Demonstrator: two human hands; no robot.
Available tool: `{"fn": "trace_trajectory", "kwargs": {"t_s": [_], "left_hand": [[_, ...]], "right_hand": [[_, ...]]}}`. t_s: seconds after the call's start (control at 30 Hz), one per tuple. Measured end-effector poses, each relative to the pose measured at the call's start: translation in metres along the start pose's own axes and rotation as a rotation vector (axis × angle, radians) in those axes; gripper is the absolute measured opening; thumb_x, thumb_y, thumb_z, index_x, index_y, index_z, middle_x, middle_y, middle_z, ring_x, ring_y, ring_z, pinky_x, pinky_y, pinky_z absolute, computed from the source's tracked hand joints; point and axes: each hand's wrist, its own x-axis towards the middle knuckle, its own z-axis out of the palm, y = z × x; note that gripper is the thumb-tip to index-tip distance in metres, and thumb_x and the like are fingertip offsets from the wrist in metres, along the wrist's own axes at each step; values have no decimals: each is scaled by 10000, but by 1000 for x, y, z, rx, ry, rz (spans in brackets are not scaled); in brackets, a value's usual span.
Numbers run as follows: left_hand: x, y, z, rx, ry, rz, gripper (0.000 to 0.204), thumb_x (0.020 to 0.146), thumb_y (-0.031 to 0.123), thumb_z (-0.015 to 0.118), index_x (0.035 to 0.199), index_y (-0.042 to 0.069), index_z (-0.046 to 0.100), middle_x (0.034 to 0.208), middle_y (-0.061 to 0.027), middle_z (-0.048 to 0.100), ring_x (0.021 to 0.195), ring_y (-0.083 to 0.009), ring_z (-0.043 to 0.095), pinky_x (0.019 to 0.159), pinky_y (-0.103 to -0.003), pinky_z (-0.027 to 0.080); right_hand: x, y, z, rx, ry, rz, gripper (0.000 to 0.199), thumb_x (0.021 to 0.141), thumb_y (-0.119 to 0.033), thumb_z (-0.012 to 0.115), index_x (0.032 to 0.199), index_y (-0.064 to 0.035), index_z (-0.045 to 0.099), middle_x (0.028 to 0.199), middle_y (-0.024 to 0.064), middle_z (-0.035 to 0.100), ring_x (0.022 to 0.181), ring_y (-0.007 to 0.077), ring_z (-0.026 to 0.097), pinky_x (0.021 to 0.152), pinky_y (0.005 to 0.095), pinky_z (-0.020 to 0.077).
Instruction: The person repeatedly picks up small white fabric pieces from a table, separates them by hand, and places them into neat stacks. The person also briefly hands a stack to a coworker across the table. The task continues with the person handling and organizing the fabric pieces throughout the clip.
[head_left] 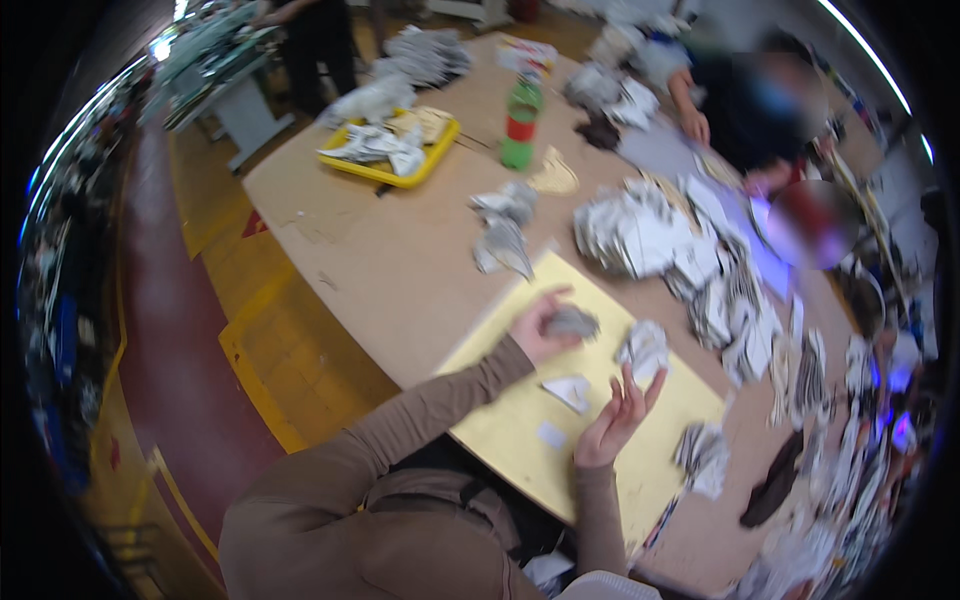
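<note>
My left hand (540,330) is closed around a small stack of grey fabric pieces (573,322), above a pale yellow board (510,440). Palm up and with its fingers apart, my right hand (618,420) holds nothing that I can see. Just beyond its fingertips is a bunched white-grey fabric bundle (645,345). Between my hands a single white fabric piece (568,391) rests on the board, and a small pale square (551,434) lies nearer to me. Motion blurs the picture somewhat.
Big heaps of white-grey fabric pieces (640,235) cover the table's right side. Farther off stand a green bottle (520,125) and a yellow tray (408,181) with fabric in it. A dark brown cloth (772,485) lies at right. Across the table, a co-worker (750,110) handles pieces.
</note>
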Motion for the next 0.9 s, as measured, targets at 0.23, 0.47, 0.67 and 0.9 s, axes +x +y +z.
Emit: {"fn": "trace_trajectory", "kwargs": {"t_s": [0.23,0.47,0.67,0.9], "left_hand": [[6,11,-17,-586,21,-336,447,888,160,631,1255,-17,447,1161,-103,566,993,-191,590,820,-274,503],[3,22,-23,-739,-73,-546,418,940,206,525,1288,-5,427,1171,-120,546,986,-208,570,789,-289,491],[1,1,-24,-428,-271,-382,385,905,161,556,1243,24,432,1170,-110,511,1035,-229,546,863,-318,459],[-24,-2,-1,748,-683,157,381,789,193,668,1114,81,503,1385,-161,361,1270,-302,353,1078,-393,236]], "right_hand": [[-2,2,-13,255,-43,75,380,836,144,494,1088,-49,284,1409,301,309,883,197,658,580,180,500],[15,-11,-8,-319,-263,464,227,870,-110,603,1065,-59,498,975,88,686,676,162,633,603,279,487],[14,1,-9,-337,-377,454,195,768,-24,676,938,-50,584,871,32,687,568,109,530,563,230,446],[18,13,-24,-194,-148,444,101,796,19,639,870,-24,587,745,44,643,518,105,530,495,248,431]]}}
